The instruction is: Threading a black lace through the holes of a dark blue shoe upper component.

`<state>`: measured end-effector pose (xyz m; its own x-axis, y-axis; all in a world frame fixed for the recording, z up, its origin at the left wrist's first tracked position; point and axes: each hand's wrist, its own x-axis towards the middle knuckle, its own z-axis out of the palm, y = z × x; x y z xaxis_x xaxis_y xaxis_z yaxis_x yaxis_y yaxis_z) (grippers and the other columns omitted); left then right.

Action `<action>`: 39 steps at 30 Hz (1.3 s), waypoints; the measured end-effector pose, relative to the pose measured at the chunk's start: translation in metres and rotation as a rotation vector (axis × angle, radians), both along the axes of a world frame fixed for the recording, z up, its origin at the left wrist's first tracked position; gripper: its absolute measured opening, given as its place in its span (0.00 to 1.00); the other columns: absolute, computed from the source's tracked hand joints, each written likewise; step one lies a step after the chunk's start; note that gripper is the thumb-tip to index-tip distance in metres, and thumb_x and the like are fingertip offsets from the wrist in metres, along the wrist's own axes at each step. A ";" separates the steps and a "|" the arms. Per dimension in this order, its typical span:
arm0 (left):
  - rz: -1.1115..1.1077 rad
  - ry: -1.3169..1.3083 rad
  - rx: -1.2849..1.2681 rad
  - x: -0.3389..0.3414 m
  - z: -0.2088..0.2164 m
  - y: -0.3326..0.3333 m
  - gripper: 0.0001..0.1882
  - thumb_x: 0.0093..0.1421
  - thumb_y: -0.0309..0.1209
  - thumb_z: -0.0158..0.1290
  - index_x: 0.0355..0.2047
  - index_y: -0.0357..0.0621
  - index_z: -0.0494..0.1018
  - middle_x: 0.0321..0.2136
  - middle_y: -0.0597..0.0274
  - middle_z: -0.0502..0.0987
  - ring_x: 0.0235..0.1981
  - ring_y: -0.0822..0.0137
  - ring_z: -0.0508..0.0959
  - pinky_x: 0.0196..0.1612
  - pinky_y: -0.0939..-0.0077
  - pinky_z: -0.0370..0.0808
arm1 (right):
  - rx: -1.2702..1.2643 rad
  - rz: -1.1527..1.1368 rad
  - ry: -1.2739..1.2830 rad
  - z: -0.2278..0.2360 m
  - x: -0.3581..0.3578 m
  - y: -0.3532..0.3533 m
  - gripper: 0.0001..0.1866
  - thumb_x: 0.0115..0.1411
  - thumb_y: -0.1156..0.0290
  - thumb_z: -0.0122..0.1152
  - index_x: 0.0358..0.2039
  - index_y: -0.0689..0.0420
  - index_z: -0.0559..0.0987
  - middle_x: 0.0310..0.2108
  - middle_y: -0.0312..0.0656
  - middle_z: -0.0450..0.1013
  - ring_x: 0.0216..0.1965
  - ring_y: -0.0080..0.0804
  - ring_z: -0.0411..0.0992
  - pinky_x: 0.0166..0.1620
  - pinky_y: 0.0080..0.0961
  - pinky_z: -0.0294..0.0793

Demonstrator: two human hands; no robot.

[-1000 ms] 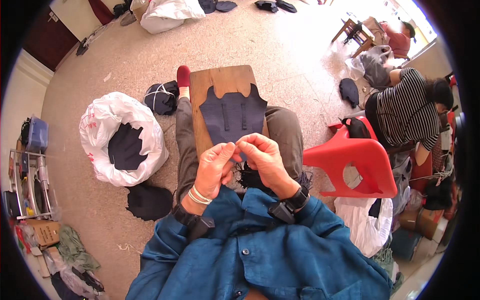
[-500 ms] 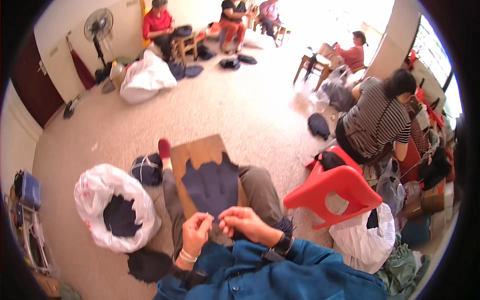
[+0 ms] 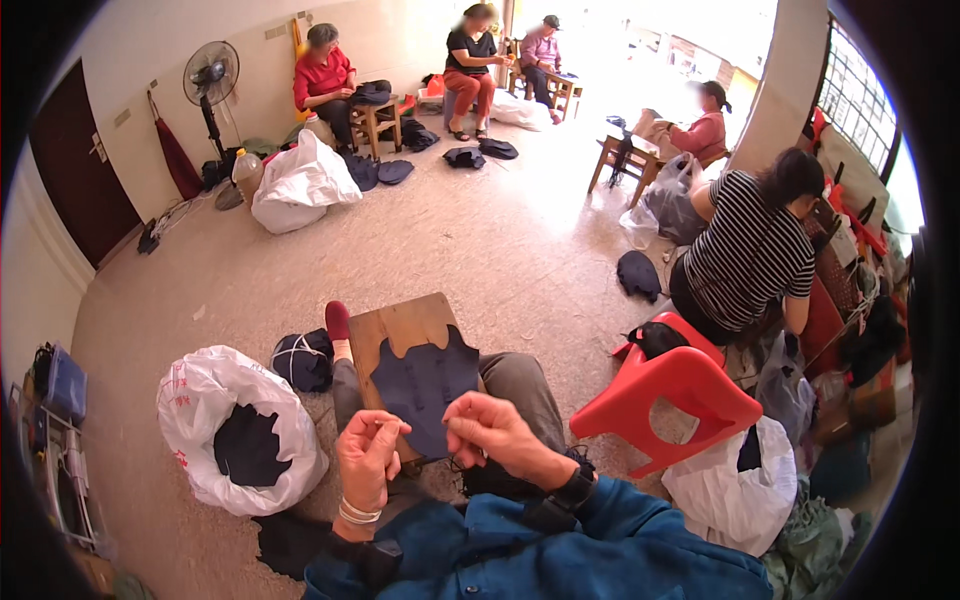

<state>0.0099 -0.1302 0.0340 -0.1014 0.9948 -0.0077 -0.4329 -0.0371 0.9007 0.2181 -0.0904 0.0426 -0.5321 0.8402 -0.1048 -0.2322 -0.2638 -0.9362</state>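
Over the wooden board [image 3: 405, 325] on the lap, both hands pinch together on the dark cloth piece [image 3: 425, 385], left hand [image 3: 368, 458] at 7 o'clock, right hand [image 3: 495, 432] at 5; a loosened grip could let it slide toward the white sack [image 3: 190, 400].

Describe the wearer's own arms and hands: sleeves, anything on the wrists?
Both forearms are in blue long sleeves of a jacket-like top, cuffs pushed back to the wrists. The left hand is bare, with pale bangles on the wrist and a dark band just below them. The right hand is bare too, with a black watch on its wrist. No gloves or rings visible.
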 end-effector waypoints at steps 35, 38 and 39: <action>-0.046 -0.248 -0.116 0.025 -0.001 0.019 0.09 0.69 0.33 0.53 0.42 0.40 0.77 0.37 0.62 0.81 0.13 0.86 0.57 0.15 0.85 0.64 | 0.197 -0.246 -0.121 -0.007 -0.025 0.014 0.04 0.66 0.76 0.60 0.39 0.62 0.79 0.27 0.26 0.72 0.27 0.08 0.66 0.28 0.09 0.64; -0.042 -0.250 -0.122 0.025 -0.001 0.019 0.10 0.69 0.33 0.53 0.42 0.39 0.77 0.37 0.62 0.82 0.13 0.85 0.57 0.15 0.85 0.65 | 0.187 -0.237 -0.155 -0.006 -0.024 0.013 0.04 0.65 0.76 0.60 0.39 0.62 0.79 0.27 0.25 0.71 0.28 0.07 0.65 0.29 0.09 0.64; -0.043 -0.246 -0.121 0.026 -0.002 0.019 0.10 0.69 0.33 0.53 0.42 0.39 0.77 0.37 0.62 0.82 0.13 0.85 0.57 0.15 0.85 0.65 | 0.186 -0.238 -0.156 -0.006 -0.024 0.013 0.04 0.65 0.76 0.60 0.39 0.62 0.79 0.27 0.25 0.71 0.28 0.07 0.65 0.29 0.09 0.64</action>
